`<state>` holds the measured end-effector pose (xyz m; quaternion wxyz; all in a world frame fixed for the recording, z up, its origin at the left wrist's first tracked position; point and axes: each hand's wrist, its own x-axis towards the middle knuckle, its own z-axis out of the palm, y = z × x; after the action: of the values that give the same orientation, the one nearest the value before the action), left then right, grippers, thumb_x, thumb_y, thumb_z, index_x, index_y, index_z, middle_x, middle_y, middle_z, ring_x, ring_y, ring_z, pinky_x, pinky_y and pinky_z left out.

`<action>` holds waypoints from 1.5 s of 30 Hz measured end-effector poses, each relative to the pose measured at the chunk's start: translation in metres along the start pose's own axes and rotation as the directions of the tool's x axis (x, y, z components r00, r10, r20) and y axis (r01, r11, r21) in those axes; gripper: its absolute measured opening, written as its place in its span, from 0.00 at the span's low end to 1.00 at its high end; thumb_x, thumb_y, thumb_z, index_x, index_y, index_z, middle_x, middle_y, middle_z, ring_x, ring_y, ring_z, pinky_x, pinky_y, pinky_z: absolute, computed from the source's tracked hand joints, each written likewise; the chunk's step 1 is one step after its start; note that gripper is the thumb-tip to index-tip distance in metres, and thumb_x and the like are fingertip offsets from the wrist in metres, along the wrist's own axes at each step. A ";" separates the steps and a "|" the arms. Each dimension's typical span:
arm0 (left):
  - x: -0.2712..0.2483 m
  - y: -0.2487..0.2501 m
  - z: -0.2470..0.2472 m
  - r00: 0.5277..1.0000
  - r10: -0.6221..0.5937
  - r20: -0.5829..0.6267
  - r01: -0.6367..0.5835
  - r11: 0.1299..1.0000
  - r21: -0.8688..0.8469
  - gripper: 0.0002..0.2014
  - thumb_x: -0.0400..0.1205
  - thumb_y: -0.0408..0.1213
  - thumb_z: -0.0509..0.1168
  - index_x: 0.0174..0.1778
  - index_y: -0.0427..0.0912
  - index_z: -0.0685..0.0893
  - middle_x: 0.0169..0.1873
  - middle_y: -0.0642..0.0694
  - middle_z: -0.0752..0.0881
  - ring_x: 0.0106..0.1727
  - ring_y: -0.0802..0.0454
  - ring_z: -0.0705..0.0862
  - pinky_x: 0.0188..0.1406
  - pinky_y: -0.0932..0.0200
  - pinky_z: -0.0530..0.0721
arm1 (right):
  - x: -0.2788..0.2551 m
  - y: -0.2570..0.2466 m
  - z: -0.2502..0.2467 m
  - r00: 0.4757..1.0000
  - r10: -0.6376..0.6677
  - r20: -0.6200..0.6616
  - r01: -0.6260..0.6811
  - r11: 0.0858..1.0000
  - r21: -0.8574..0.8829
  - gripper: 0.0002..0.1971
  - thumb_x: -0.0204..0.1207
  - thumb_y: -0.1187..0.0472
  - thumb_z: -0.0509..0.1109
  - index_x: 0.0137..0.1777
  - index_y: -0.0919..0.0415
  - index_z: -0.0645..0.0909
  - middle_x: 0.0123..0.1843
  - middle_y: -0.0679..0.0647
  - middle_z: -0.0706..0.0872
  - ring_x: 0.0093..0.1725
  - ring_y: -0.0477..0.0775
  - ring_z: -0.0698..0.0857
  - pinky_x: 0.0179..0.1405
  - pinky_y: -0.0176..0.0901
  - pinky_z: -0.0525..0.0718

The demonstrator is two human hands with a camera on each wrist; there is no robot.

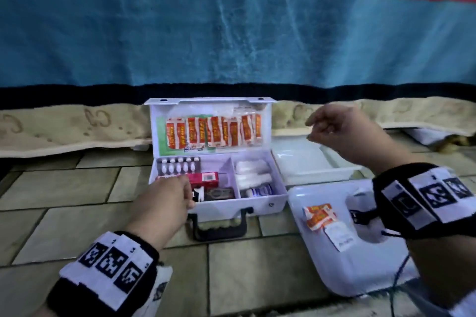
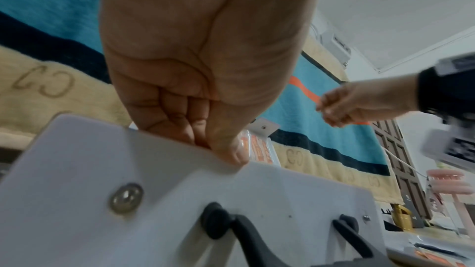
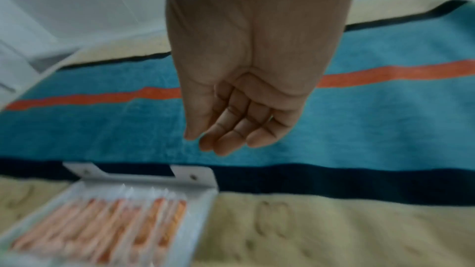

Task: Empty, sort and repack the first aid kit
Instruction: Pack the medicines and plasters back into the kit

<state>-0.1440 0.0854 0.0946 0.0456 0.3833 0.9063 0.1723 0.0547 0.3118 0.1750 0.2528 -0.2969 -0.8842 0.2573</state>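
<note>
A tiled floor [image 1: 226, 260] meets a blue, red-striped blanket [image 1: 231, 33] hanging at the far side. The open white kit [image 1: 219, 162] stands on the tiles against it, a white tray [image 1: 334, 265] to its right. The left hand [image 1: 164, 201] curls its fingers [image 2: 185, 127] over the kit's near wall. The right hand [image 1: 332, 128] hovers right of the lid, fingers [image 3: 231, 135] loosely curled, empty.

We see a blue blanket [image 1: 231, 33] with a red stripe and a dark band hanging at the far side, its beige border [image 1: 64, 123] reaching the tiled floor [image 1: 64, 193]. A brown door [image 2: 401, 161] stands far right.
</note>
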 end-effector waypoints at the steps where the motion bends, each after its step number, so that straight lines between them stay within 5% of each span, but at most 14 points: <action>1: 0.000 0.000 0.000 1.000 0.007 0.001 -0.007 1.000 0.020 0.14 0.78 0.36 0.67 0.29 0.52 0.72 0.27 0.59 0.76 0.32 0.60 0.71 0.26 0.61 0.66 | -0.016 0.014 -0.007 0.997 0.062 0.054 -0.058 0.996 -0.066 0.13 0.69 0.69 0.77 0.38 0.49 0.80 0.30 0.48 0.84 0.25 0.40 0.76 0.32 0.32 0.75; 5: 0.000 -0.001 0.002 0.998 0.042 0.043 -0.045 0.997 0.068 0.15 0.78 0.33 0.67 0.29 0.53 0.72 0.28 0.59 0.80 0.33 0.60 0.75 0.24 0.64 0.65 | -0.079 0.061 -0.013 0.864 0.392 0.315 -0.238 0.870 -0.431 0.12 0.68 0.55 0.79 0.46 0.43 0.79 0.39 0.41 0.85 0.38 0.42 0.82 0.40 0.36 0.78; 8: 0.002 0.000 -0.001 0.997 0.053 0.063 -0.057 0.997 0.059 0.13 0.78 0.35 0.68 0.29 0.51 0.75 0.28 0.56 0.82 0.33 0.57 0.78 0.23 0.62 0.65 | -0.108 0.077 0.000 0.764 0.508 0.397 -0.285 0.818 -0.499 0.20 0.68 0.51 0.78 0.58 0.48 0.78 0.49 0.45 0.81 0.45 0.45 0.79 0.46 0.33 0.72; 12: 0.006 0.000 -0.002 0.994 0.059 0.097 -0.066 0.996 0.062 0.11 0.76 0.37 0.72 0.29 0.50 0.78 0.25 0.55 0.81 0.32 0.55 0.78 0.25 0.60 0.66 | -0.116 0.082 0.018 0.790 0.499 0.355 -0.273 0.806 -0.525 0.35 0.66 0.47 0.79 0.72 0.48 0.70 0.56 0.52 0.85 0.55 0.52 0.81 0.52 0.40 0.74; 16: 0.007 -0.001 0.000 0.995 0.034 0.093 -0.037 0.999 0.028 0.13 0.72 0.35 0.75 0.26 0.50 0.79 0.28 0.54 0.83 0.34 0.53 0.80 0.29 0.59 0.68 | -0.106 0.075 0.028 0.806 0.522 0.281 -0.297 0.766 -0.570 0.32 0.74 0.41 0.69 0.73 0.54 0.68 0.67 0.56 0.81 0.65 0.57 0.80 0.62 0.48 0.77; 22: 0.009 -0.002 0.001 0.994 0.023 0.102 -0.028 0.999 0.046 0.11 0.74 0.36 0.73 0.28 0.50 0.80 0.29 0.52 0.84 0.35 0.53 0.80 0.29 0.58 0.69 | -0.086 0.061 0.046 0.792 0.549 0.266 -0.249 0.688 -0.682 0.33 0.66 0.32 0.71 0.60 0.58 0.77 0.56 0.54 0.84 0.57 0.56 0.83 0.47 0.44 0.76; 28: 0.007 0.000 -0.001 0.996 0.014 0.083 -0.017 0.999 0.038 0.11 0.76 0.36 0.71 0.29 0.50 0.79 0.28 0.55 0.83 0.34 0.56 0.79 0.27 0.60 0.68 | -0.072 0.063 0.047 0.774 0.568 0.280 -0.187 0.627 -0.756 0.24 0.73 0.42 0.70 0.61 0.57 0.78 0.59 0.55 0.83 0.60 0.57 0.82 0.49 0.44 0.77; 32: 0.006 0.001 -0.003 0.996 0.021 0.085 -0.024 0.999 0.024 0.11 0.77 0.35 0.70 0.29 0.49 0.79 0.26 0.57 0.82 0.34 0.57 0.79 0.27 0.61 0.68 | -0.068 0.066 0.045 0.767 0.566 0.303 -0.193 0.653 -0.732 0.12 0.81 0.55 0.60 0.57 0.57 0.80 0.58 0.56 0.84 0.56 0.57 0.83 0.51 0.45 0.79; 36: 0.005 0.001 -0.005 0.996 0.031 0.088 -0.030 1.000 -0.005 0.11 0.78 0.35 0.69 0.31 0.50 0.79 0.26 0.58 0.82 0.33 0.60 0.78 0.26 0.61 0.68 | -0.060 0.063 0.021 0.703 0.617 0.354 -0.386 0.749 -0.539 0.09 0.81 0.61 0.60 0.45 0.57 0.82 0.40 0.57 0.86 0.34 0.54 0.81 0.27 0.36 0.76; 38: 0.005 -0.001 -0.005 0.996 0.031 0.078 -0.029 0.999 -0.025 0.11 0.77 0.35 0.69 0.30 0.50 0.78 0.26 0.59 0.81 0.33 0.62 0.77 0.26 0.62 0.67 | -0.055 0.057 0.002 0.733 0.601 0.319 -0.451 0.780 -0.434 0.12 0.78 0.58 0.67 0.33 0.56 0.83 0.32 0.56 0.86 0.28 0.53 0.81 0.24 0.37 0.77; 40: 0.005 -0.003 -0.003 0.998 0.031 0.063 -0.028 0.999 -0.037 0.12 0.77 0.36 0.69 0.30 0.52 0.77 0.27 0.59 0.81 0.33 0.62 0.76 0.26 0.62 0.67 | -0.046 0.049 -0.014 0.828 0.521 0.208 -0.447 0.837 -0.317 0.13 0.73 0.55 0.74 0.27 0.53 0.85 0.29 0.54 0.87 0.28 0.51 0.82 0.29 0.39 0.78; 45: 0.004 -0.005 0.000 0.997 0.066 0.029 -0.064 0.996 -0.061 0.15 0.77 0.36 0.69 0.28 0.53 0.72 0.26 0.58 0.78 0.33 0.61 0.74 0.26 0.66 0.66 | -0.006 0.010 -0.001 0.948 0.319 -0.011 -0.312 0.935 0.168 0.06 0.71 0.57 0.76 0.34 0.55 0.91 0.34 0.53 0.92 0.34 0.54 0.81 0.38 0.46 0.80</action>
<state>-0.1505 0.0850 0.0928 0.0653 0.4138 0.8868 0.1952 0.0630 0.3146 0.1679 0.2487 -0.4179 -0.7959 0.3607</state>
